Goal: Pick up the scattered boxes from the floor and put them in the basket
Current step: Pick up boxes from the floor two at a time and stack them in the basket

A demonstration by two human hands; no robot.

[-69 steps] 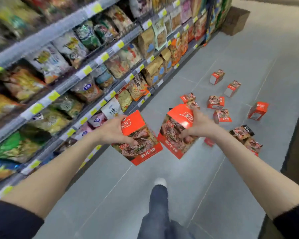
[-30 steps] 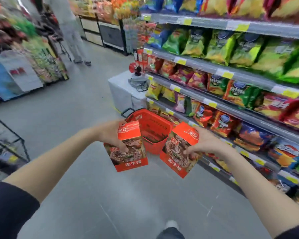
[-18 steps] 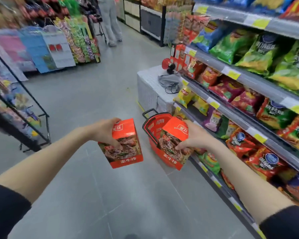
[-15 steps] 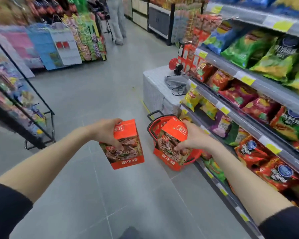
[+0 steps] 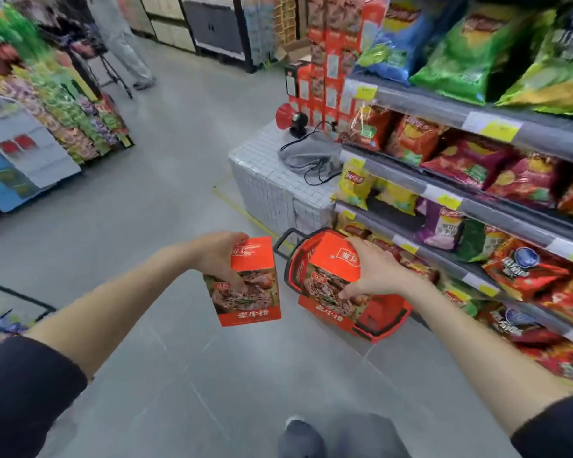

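Beneath the right hand [image 5: 376, 274], which grips one box [image 5: 331, 282], sits the red basket [image 5: 382, 317]; beside it, left hand [image 5: 217, 256] grips another box [image 5: 248, 282].

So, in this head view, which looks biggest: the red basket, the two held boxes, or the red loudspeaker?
1. Red basket, partly hidden behind a box.
2. Left-hand box and right-hand box: they look alike, and nearness to the camera inflates both.
3. Red loudspeaker, smallest and farther off.
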